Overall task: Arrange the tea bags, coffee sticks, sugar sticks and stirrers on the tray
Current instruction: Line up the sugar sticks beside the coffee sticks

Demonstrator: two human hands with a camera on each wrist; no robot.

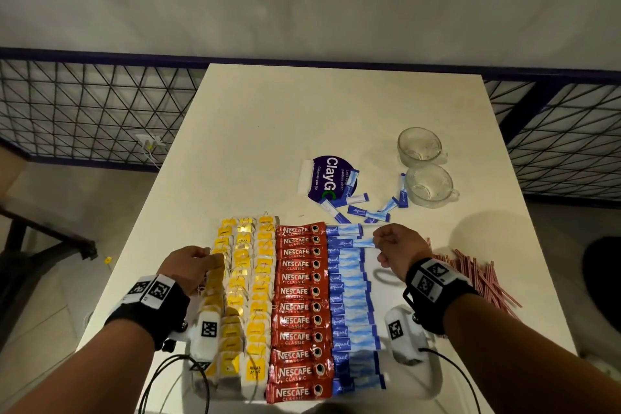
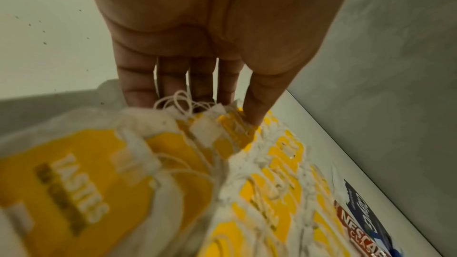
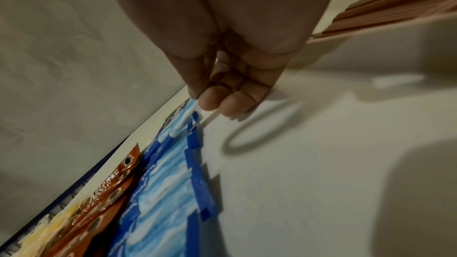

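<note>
A white tray holds three columns: yellow tea bags, red Nescafe coffee sticks and blue sugar sticks. My right hand pinches one sugar stick by its end, near the far end of the blue column; the right wrist view shows thumb and forefinger of that hand closed on the stick. My left hand rests on the leftmost tea bag column, its straight fingers and thumb touching the bags and their strings. Red-striped stirrers lie on the table right of the tray.
Several loose sugar sticks lie on the white table beyond the tray, beside a purple ClayGo sign. Two glass cups stand at the far right. A black wire fence runs behind the table.
</note>
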